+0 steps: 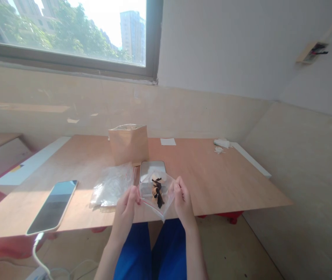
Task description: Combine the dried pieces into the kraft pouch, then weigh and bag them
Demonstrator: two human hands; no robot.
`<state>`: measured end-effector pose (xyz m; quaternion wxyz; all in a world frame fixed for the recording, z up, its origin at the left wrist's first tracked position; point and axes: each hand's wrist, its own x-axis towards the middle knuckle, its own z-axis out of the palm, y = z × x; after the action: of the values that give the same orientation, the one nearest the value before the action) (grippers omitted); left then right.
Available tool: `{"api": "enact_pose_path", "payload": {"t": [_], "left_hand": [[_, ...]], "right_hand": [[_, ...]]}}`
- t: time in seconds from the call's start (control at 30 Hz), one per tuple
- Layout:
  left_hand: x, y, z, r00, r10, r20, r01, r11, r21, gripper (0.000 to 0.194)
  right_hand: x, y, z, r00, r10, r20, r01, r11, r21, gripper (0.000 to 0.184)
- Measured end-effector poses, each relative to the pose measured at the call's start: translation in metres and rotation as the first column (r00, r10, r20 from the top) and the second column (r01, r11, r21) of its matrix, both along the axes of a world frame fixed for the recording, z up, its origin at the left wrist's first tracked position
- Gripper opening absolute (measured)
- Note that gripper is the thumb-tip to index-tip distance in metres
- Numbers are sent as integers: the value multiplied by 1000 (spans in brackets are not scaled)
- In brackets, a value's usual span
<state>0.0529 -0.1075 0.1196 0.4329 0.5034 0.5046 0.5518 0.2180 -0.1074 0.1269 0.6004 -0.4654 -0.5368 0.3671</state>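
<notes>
A clear zip bag (167, 192) with dark and tan dried pieces (157, 192) inside is stretched between my hands near the table's front edge. My left hand (127, 204) pinches its left side by the zip edge, fingers closed. On the other side, my right hand (182, 198) grips the right edge, also closed. Just behind the bag lies a flat white digital scale (153, 167), partly covered by it. A stack of empty clear bags (111, 184) rests to the left of the scale.
Behind the stack stands an open brown paper bag (129, 144). A phone (53, 206) with a charging cable (36, 249) lies at the left front. White paper (168, 142) is at the back of the wooden table (206, 179); small white items (221, 144) sit back right.
</notes>
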Motion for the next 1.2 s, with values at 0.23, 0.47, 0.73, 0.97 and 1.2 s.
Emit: {"api": "enact_pose_path", "payload": {"t": [0.23,0.47,0.73,0.97,1.2], "left_hand": [[45,1,-23,721,-14,693,178,970,-166,47],[49,7,-31,742,149,653,76,950,-303,50],[42,16,-47,871,200,449,-122,973,-196,51],[33,18,-44,942,286,177,-256,951,-175,48],[30,21,-34,936,311,164,-283,943,-174,46]], "right_hand": [[-23,2,-7,983,112,-146,-111,994,14,24],[-15,-2,1,980,-142,140,131,988,88,7],[-26,6,28,911,154,383,-153,988,-35,28],[-36,25,9,874,309,375,-265,950,-164,33],[-45,27,-1,921,335,199,-318,941,-113,22]]}}
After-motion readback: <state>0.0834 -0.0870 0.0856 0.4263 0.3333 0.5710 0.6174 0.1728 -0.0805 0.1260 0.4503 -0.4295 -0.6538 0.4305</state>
